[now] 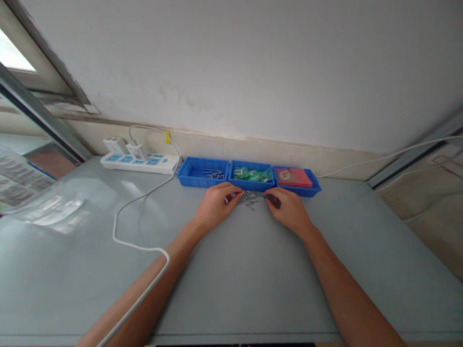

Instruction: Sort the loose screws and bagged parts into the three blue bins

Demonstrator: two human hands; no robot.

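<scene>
A small heap of thin grey metal pins [250, 198] lies on the pale grey table [253, 279], just in front of the middle of three blue plastic trays. The left hand [215, 207] rests palm down at the heap's left edge, fingers curled onto something small and reddish; what it grips is too small to tell. The right hand [288, 208] sits at the right edge, fingers bent around a small dark object, unclear what. Behind, the left blue tray [202, 172] holds a few metal pins, the middle blue tray [252, 176] green translucent parts, the right blue tray [297, 180] red pieces. Far left lies a white power strip [139, 161]; its white cable [137, 241] loops near the left forearm.
</scene>
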